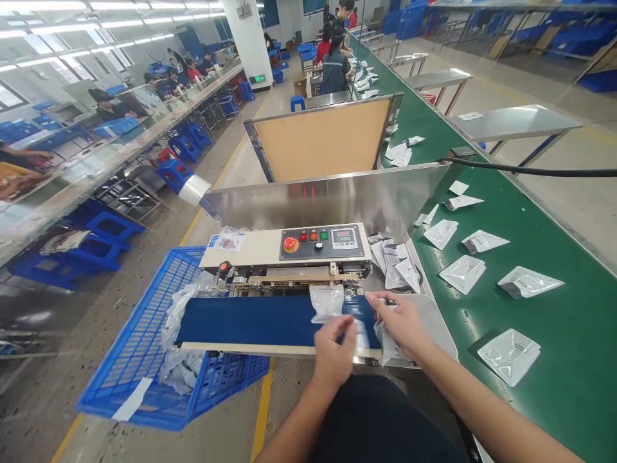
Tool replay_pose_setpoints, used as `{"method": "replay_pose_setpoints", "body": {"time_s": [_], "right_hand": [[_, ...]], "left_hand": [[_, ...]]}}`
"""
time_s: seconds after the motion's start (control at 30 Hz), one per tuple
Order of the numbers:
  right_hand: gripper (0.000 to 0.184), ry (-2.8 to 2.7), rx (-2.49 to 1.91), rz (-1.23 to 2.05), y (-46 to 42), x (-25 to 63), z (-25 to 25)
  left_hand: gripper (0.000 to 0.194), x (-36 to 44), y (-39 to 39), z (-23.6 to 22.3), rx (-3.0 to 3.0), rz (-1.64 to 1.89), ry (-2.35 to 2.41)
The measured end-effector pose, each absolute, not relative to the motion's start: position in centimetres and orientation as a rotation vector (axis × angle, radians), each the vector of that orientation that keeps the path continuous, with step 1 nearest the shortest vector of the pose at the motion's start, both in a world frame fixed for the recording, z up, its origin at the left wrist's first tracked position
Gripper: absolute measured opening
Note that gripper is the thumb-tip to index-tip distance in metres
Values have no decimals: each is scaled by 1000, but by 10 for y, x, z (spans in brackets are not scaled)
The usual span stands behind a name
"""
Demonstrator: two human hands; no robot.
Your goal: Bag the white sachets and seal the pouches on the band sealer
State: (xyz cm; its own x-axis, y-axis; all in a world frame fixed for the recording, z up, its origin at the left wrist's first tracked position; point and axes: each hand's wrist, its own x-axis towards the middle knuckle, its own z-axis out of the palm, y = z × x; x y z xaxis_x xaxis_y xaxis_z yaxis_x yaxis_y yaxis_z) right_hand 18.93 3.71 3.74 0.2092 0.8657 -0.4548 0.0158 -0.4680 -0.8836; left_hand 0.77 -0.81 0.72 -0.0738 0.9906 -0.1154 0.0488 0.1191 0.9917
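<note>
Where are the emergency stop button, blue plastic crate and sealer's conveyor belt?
Emergency stop button (290,244): head view, red cap.
Blue plastic crate (226,399): head view, side wall.
Sealer's conveyor belt (241,321): head view, blue surface.

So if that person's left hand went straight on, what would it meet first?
Most likely the blue conveyor belt of the sealing machine, just past the fingertips of the left hand, though depth is unclear.

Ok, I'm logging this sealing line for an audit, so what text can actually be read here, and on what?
Digital display on the band sealer: lit digits, too small to read.
Green sign on the pillar: too blurred to read.
Label on the clear bag: too small to read.
White slip on the blue crate: no legible text.
</note>
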Motion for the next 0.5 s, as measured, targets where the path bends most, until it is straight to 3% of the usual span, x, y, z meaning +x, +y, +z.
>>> {"method": "replay_pose_setpoints", "body": {"time_s": [0.2,0.33,0.5], "right_hand": [[81,-720,-1371,1414,19,189,38],[69,-836,-1451,1257,4,212,24],[58,-1018,-1569,1216,-11,228,10]], "left_hand": [[44,48,-1,11,1116,1146,1287],[52,51,9,7,1005,1141,1351],[46,63,12,4,1061,1091,1243]]}}
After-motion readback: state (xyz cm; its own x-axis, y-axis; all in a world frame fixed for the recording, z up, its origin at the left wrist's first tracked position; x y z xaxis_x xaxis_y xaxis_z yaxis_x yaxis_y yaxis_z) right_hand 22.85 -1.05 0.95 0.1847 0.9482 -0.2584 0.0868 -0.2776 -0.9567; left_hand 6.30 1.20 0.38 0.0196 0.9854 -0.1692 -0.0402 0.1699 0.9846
